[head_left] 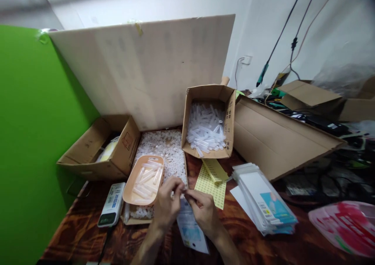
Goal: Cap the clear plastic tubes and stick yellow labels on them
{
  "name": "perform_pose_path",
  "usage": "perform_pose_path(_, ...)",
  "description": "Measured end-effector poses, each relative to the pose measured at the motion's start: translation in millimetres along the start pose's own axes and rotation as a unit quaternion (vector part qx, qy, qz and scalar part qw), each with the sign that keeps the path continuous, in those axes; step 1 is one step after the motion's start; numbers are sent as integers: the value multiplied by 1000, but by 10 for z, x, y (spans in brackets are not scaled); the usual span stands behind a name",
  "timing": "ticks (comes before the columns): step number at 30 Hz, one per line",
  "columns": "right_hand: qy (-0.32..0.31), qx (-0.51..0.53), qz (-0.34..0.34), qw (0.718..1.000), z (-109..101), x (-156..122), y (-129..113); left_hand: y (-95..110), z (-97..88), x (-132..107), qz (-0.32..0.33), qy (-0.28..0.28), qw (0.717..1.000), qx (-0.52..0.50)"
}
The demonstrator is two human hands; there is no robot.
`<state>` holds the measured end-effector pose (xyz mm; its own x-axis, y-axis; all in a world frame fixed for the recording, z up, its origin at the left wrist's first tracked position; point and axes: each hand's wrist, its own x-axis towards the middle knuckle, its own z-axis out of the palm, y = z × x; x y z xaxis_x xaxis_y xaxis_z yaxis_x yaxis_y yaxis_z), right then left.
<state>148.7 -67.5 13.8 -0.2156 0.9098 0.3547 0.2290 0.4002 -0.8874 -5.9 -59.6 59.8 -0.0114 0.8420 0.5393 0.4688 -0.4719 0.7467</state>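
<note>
- Head view: two bare hands are brought together at the near centre of a dark wooden table (70,228), over a clear printed packet (191,232) that hangs tilted toward the near edge.
- The right hand (205,209) is closed on the packet's upper edge. The left hand (167,202) is curled beside it, fingertips bunched; whether packet or some small piece is pinched there cannot be told.
- With the packet held only at its top, it could be creased or let slip if the right grip were loosened.
- Just left of the left hand, a peach tray (127,192) of clear tubes (146,181) is set partly over a shallow box of white pieces (172,150); by a knock from that wrist, tubes could be spilled.
- Beyond the right hand, a yellow label sheet (216,196) is laid with its far end folded; it could be caught by a sleeveless forearm and dragged.
- At right, stacked packets (263,202) are fanned unevenly, and by a brush they could be slid apart.
</note>
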Motion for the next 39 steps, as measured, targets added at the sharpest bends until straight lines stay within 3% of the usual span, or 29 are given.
perform_pose_path(2, 14, 17, 0, 1000, -4, -5, -28, -72, -352, 232, -12, 83, 996, 16)
perform_pose_path(4, 35, 26, 5, 999, -51, -13, -38, -155, -842, 530, -9, 223, 973, 50)
perform_pose_path(6, 52, 27, 11, 998, -125, -16, -29, -236, -1348, 836, 23, 447, 883, 139)
perform_pose_path(7, 59, 26, 13, 998, -165, -12, -20, -277, -1567, 973, 24, 500, 846, 185)
perform_pose_path(8, 67, 24, 15, 997, -204, -5, -10, -320, -1750, 1092, -7, 476, 847, 236)
perform_pose_path(10, 84, 17, 12, 996, -268, 22, 7, -414, -2005, 1264, -44, 390, 881, 264)
perform_pose_path(13, 94, 2, -5, 996, -317, 81, 14, -543, -2157, 1359, -89, 238, 927, 274)
perform_pose_path(15, 95, -6, -2, 995, -309, 123, 4, -572, -2114, 1300, -97, 179, 940, 274)
perform_pose_path(17, 123, -15, 18, 992, -268, 162, -15, -528, -1920, 1108, -87, 167, 944, 270)
perform_pose_path(20, 215, -41, 51, 974, -152, 208, -57, -350, -1323, 566, -77, 138, 964, 212)
perform_pose_path(22, 247, -58, 53, 966, -59, 217, -96, -214, -809, 136, -105, -14, 993, 56)
perform_pose_path(24, 200, -52, 16, 978, 21, 200, -137, -133, -332, -212, -110, -147, 981, -62)
perform_pose_path(25, 156, -38, -10, 987, 49, 183, -151, -127, -140, -326, -114, -148, 978, -90)
perform_pose_path(27, 77, 4, -43, 996, 71, 140, -152, -183, 113, -432, -152, -67, 980, -112)
perform_pose_path(29, 79, 41, -20, 996, 47, 109, -111, -286, 199, -426, -198, 16, 973, -115)
perform_pose_path(31, 148, 53, 23, 987, -9, 111, -45, -370, 179, -386, -221, 47, 967, -120)
perform_pose_path(33, 191, 64, 42, 979, -72, 143, 12, -397, 133, -364, -216, 44, 967, -129)
perform_pose_path(37, 132, 110, 46, 984, -151, 212, 23, -330, 107, -360, -185, 36, 971, -147)
perform_pose_path(39, 138, 115, 49, 983, -158, 219, 6, -291, 100, -342, -164, 41, 974, -149)
